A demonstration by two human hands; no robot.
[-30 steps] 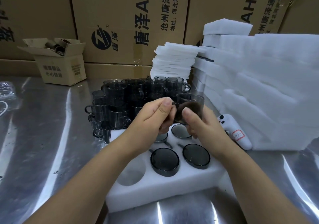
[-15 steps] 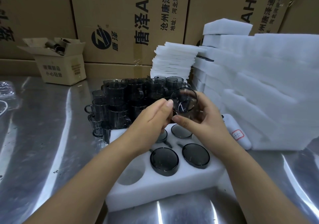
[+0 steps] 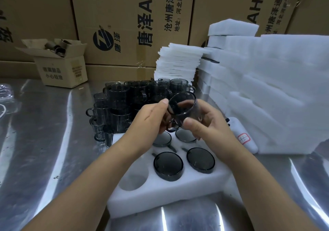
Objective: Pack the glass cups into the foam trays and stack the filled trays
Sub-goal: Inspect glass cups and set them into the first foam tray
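two hands grip a tilted glass cup (image 3: pixel 181 106) over the twelve o'clock end of the foam tray (image 3: pixel 160 197): left hand (image 3: pixel 153 118) pinching its rim, right hand (image 3: pixel 208 124) curled round its body.

A wall of large printed cardboard cartons (image 3: pixel 124 26) is standing behind a shiny steel table (image 3: pixel 44 141), which is catching bright streaks of overhead light. A small open box (image 3: pixel 62 70) is sitting at the back left, holding what may be dark tubes.

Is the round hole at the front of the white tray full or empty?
Empty. The hole shows only bare white foam inside.
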